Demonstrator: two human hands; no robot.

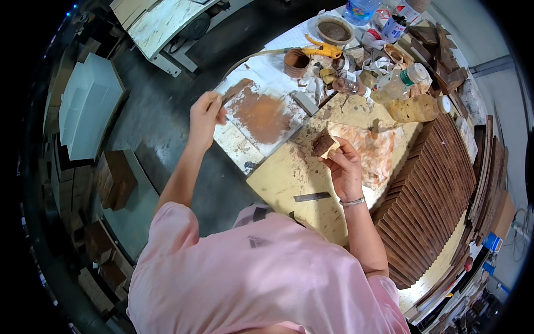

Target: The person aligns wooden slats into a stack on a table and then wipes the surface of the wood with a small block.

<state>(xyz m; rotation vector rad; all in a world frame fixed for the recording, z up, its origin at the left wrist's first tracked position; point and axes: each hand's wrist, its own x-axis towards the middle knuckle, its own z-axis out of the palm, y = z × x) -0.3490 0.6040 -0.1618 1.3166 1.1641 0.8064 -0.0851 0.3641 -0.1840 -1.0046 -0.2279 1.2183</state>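
My left hand point(206, 118) is closed at the left edge of a white board point(233, 139) smeared with brown paste point(266, 117). From its fingers a thin flat tool point(236, 91), like a putty knife coated in brown, reaches over the board. My right hand point(346, 170), with a bracelet on the wrist, pinches a small folded piece of stained cloth point(324, 145), dark brown with a pale edge. It is held above the yellowish tabletop point(289, 175). Just beyond that hand lies a larger brown-blotched cloth point(370, 147). A grey block point(305, 103) sits on the board's right edge.
Many dark brown wooden strips point(428, 200) lie in rows at right. Bottles of liquid point(420, 108), a yellow air gun point(324, 49), a brown cup point(296, 62) and a round bowl point(335, 30) crowd the far side. A white-topped machine table point(167, 28) stands far left.
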